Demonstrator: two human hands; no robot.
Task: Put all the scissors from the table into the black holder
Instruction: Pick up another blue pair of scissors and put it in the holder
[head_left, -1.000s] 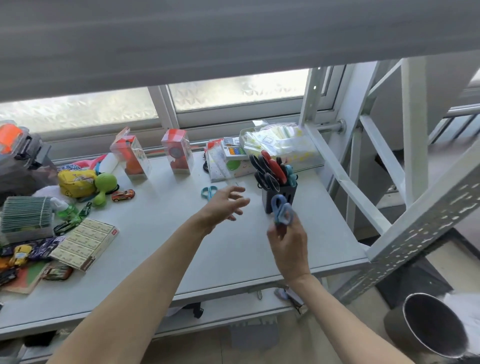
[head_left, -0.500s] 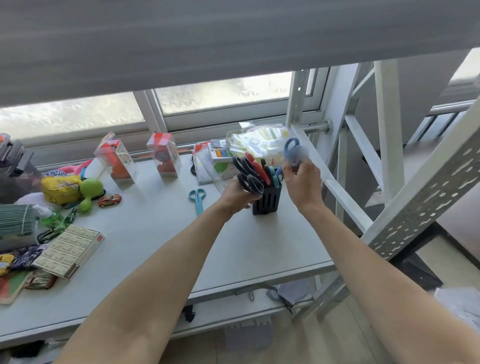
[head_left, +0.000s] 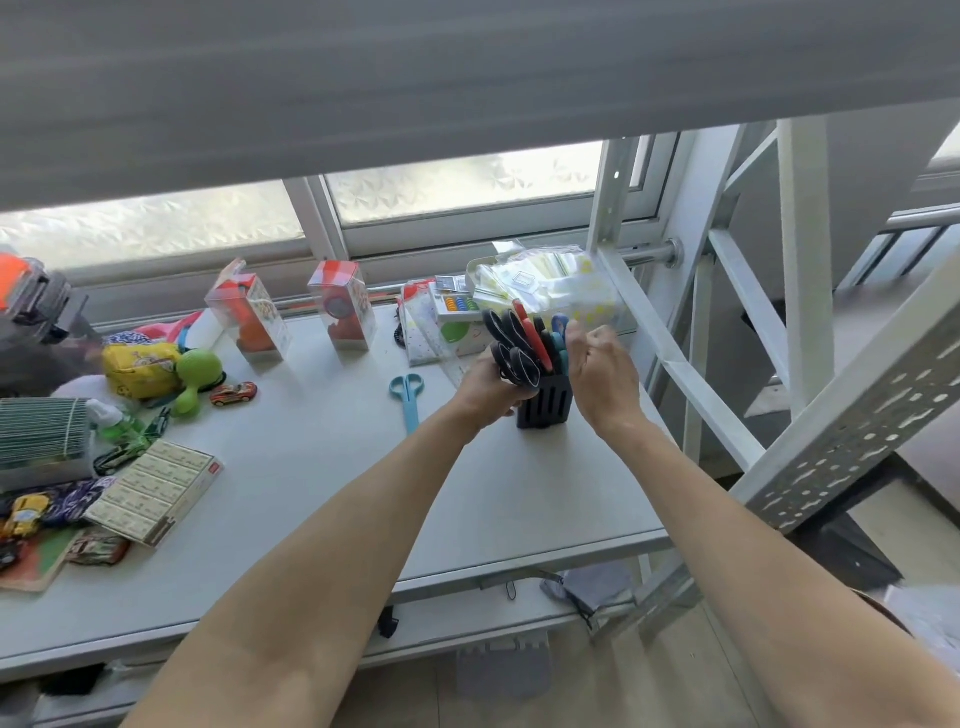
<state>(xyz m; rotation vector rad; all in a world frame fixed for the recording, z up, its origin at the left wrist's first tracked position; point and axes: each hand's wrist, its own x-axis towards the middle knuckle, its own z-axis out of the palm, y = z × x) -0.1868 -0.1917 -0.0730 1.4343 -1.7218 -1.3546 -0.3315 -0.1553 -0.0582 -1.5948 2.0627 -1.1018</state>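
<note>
Left hand gripping black holder to steady it; right hand pinching blue scissors into a slot; grip partly hidden.

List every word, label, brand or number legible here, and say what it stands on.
None can be read.
Flat box: rows of print and a red mark at one corner, too small.
Two clear toy boxes: printed panels, blurred.
White box by the holder: coloured graphics only.
Yellow pouch: pattern, no legible text.
</note>
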